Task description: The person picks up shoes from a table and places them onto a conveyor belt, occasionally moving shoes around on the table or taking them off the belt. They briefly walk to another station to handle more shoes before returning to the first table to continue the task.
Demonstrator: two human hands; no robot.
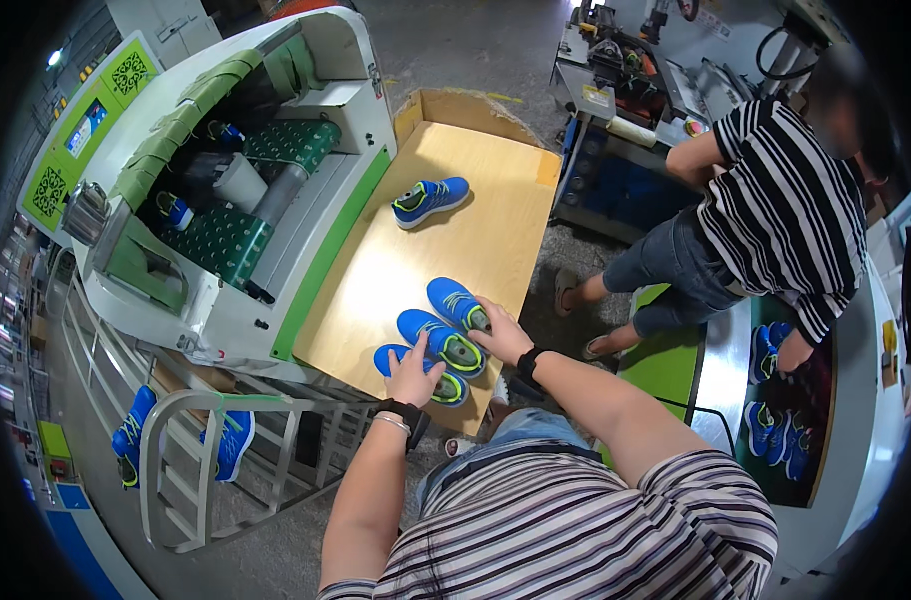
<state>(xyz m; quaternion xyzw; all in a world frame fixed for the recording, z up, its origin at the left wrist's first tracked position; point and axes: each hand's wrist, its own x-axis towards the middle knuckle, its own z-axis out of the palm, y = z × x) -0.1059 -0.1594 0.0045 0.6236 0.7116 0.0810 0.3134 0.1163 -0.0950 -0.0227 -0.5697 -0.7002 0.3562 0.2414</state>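
Observation:
Three blue sneakers with lime-green linings stand side by side at the near end of a light wooden tabletop (365,290). My left hand (412,378) rests over the left sneaker (387,358) and the near side of the middle sneaker (418,325), fingers apart. At the right sneaker (449,295), my right hand (500,332) has its thumb and fingers around the heel and collar. Grey inserts show in the shoe openings. Farther up the tabletop, a fourth blue sneaker (433,202) lies alone, its toe to the right.
A white-and-green machine (330,120) with a green dotted belt (297,142) borders the tabletop's left; blue shoes are inside. More blue sneakers (235,445) hang on a metal rack (190,400). To the right, a person in a striped shirt (775,200) reaches toward sneakers (765,350) on another machine.

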